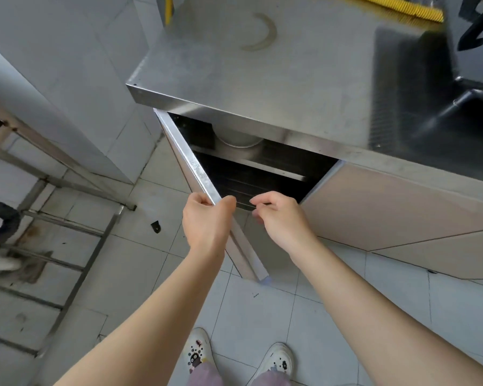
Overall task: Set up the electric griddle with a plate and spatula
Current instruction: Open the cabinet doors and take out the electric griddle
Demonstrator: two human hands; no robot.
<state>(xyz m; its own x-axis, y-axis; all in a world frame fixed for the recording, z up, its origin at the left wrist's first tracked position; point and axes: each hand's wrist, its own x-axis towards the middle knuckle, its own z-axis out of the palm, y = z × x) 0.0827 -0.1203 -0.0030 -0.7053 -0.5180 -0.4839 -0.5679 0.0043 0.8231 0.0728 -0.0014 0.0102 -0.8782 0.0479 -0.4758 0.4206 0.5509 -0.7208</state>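
My left hand (205, 218) grips the top edge of a cabinet door (191, 162) that stands swung out from under a steel counter (234, 79). My right hand (279, 215) hovers beside it in front of the dark opening, fingers curled and holding nothing. Inside the cabinet, a steel shelf (251, 162) carries a round metal pot or bowl (239, 139), mostly hidden under the counter edge. No griddle, plate or spatula shows.
A closed beige cabinet door (388, 207) lies to the right. A dark mat (407, 93) and a black appliance (474, 40) sit on the counter at right, with a yellow hose (396, 6) behind. A metal rack frame (67, 224) stands on the tiled floor at left.
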